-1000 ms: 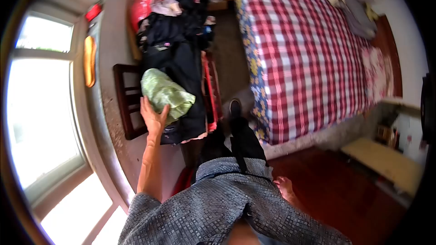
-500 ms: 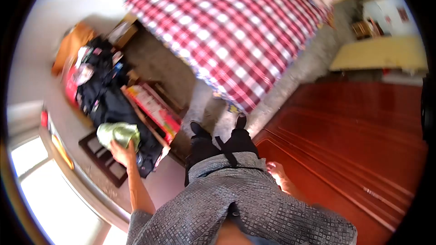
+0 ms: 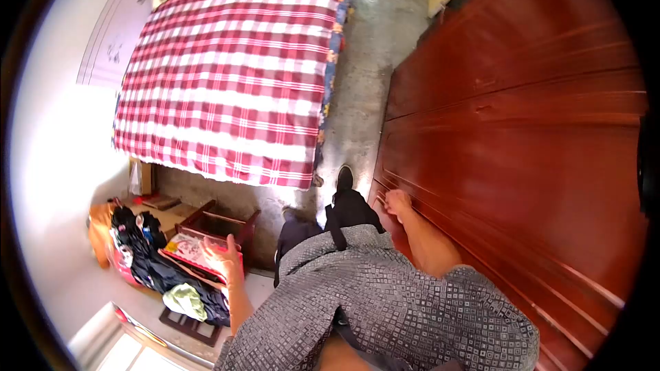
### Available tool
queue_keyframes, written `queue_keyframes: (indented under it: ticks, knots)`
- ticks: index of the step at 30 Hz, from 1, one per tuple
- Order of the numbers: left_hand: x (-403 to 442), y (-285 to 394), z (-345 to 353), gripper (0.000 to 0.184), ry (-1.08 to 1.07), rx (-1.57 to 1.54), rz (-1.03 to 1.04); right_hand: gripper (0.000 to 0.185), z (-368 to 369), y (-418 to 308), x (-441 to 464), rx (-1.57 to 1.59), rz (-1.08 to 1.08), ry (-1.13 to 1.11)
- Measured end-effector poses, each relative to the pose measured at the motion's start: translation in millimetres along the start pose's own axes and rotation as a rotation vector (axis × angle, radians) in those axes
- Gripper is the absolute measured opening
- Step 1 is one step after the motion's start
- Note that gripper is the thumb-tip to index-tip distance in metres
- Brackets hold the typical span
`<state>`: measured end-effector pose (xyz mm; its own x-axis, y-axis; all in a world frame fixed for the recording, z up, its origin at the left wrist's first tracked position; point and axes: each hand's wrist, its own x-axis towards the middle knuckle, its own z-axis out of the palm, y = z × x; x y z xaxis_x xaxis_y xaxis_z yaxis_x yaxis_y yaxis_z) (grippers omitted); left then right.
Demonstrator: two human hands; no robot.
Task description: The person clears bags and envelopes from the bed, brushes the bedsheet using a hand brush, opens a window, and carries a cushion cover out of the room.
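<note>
My left hand (image 3: 223, 259) is held out with its fingers spread and nothing in it, above a pink-and-white box (image 3: 192, 249). A light green cloth (image 3: 184, 301) lies on the heap of dark clothes (image 3: 161, 268), apart from that hand. My right hand (image 3: 397, 203) has its fingers curled in a loose fist beside the dark red wooden wardrobe (image 3: 495, 144). No object shows in it, and I cannot tell whether it touches the wood.
A bed with a red-and-white checked cover (image 3: 234, 75) stands ahead. Grey concrete floor (image 3: 361, 62) runs between bed and wardrobe. A wooden stool frame (image 3: 237, 223) stands near the bed's foot. A window (image 3: 127, 354) is at the lower left.
My left hand has let go of the green cloth, which now lies on the clothes. My body has turned right, towards the passage beside the wardrobe. My right hand has moved forward.
</note>
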<state>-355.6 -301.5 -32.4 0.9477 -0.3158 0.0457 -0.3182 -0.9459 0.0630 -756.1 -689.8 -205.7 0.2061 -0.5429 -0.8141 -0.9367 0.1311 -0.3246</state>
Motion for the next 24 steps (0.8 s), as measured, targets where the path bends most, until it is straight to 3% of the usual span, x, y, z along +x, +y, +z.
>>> queue_keyframes:
  ticks: [1,5,7,14,17,19,24]
  knots:
    - [6,27,5,0.085,-0.025,-0.051,0.038,0.022,-13,-2,20,-0.074,-0.045,0.020]
    - [36,121,2,0.086,-0.196,-0.098,0.148,0.030,-74,-57,57,0.105,0.205,0.106]
    - [48,145,13,0.084,-0.219,-0.142,0.214,0.036,-106,-86,49,0.102,0.161,0.236]
    - [107,248,61,0.083,-0.387,-0.126,0.318,0.039,-161,-112,102,0.191,0.304,0.243]
    - [152,298,102,0.083,-0.371,-0.157,0.483,0.035,-180,-121,137,0.460,0.384,0.176]
    - [179,330,105,0.079,-0.408,-0.148,0.480,0.031,-198,-138,146,0.941,0.332,0.129]
    - [272,421,116,0.072,-0.535,-0.207,0.542,0.033,-285,-200,136,1.062,0.399,0.174]
